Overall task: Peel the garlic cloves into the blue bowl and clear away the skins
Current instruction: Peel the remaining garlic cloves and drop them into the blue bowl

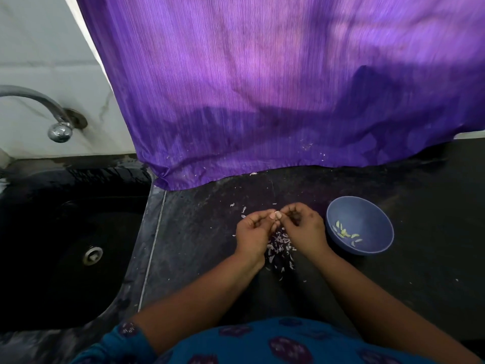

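A small pale garlic clove (277,214) sits between my fingertips above the dark counter. My left hand (253,233) and my right hand (303,228) both pinch it, fingers curled, the hands touching at the tips. Below them lies a loose pile of whitish garlic skins (280,245) scattered on the counter. To the right of my right hand stands the blue bowl (378,211), upright, with several peeled pale-green cloves (345,232) in its bottom.
A purple curtain (275,88) hangs down to the counter's back edge. A black sink (65,245) with a metal drain takes up the left, under a metal tap (56,127). Dark counter (420,271) surrounds the bowl.
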Available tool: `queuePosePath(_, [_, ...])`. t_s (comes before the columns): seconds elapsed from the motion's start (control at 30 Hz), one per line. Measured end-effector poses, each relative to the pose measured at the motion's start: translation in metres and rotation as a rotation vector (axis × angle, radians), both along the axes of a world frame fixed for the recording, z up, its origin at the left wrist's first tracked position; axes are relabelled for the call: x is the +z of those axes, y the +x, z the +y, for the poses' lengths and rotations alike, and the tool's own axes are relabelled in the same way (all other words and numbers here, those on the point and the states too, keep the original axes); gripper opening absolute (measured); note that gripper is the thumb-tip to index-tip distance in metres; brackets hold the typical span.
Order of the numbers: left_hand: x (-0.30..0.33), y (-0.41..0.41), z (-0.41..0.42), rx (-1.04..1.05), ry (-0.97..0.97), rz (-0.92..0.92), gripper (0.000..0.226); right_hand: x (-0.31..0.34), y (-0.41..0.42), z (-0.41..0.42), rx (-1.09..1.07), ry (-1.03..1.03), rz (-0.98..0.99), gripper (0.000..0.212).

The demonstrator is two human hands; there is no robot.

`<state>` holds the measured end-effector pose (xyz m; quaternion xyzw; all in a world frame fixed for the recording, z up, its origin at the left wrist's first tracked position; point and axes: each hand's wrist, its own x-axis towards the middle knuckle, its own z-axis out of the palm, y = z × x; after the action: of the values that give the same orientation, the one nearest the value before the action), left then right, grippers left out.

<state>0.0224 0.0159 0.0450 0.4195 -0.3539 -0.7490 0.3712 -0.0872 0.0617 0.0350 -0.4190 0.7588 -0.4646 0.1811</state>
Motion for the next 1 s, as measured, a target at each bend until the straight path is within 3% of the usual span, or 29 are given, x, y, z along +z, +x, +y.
queuePosePath(0.1, [-0.001,0.002,0.000,0.019,-0.123,-0.024,0.009,0.002,-0.001,-0.004,-0.026,0.041,-0.113,0.002])
queuePosePath(0.57, [-0.005,0.005,-0.007,-0.001,-0.303,-0.122,0.016,0.020,0.006,-0.006,0.008,0.007,-0.106,0.009])
queuePosePath(0.7, [-0.007,0.005,-0.006,-0.010,-0.329,-0.136,0.014,0.023,0.000,-0.011,0.060,0.073,-0.122,0.015])
queuePosePath(0.87, [-0.009,0.006,-0.007,-0.016,-0.413,-0.192,0.020,0.028,-0.010,-0.013,0.129,0.143,0.012,0.010])
queuePosePath(1.0, [-0.009,0.006,-0.011,-0.018,-0.411,-0.197,0.019,0.030,-0.009,-0.015,0.121,0.107,-0.043,0.016])
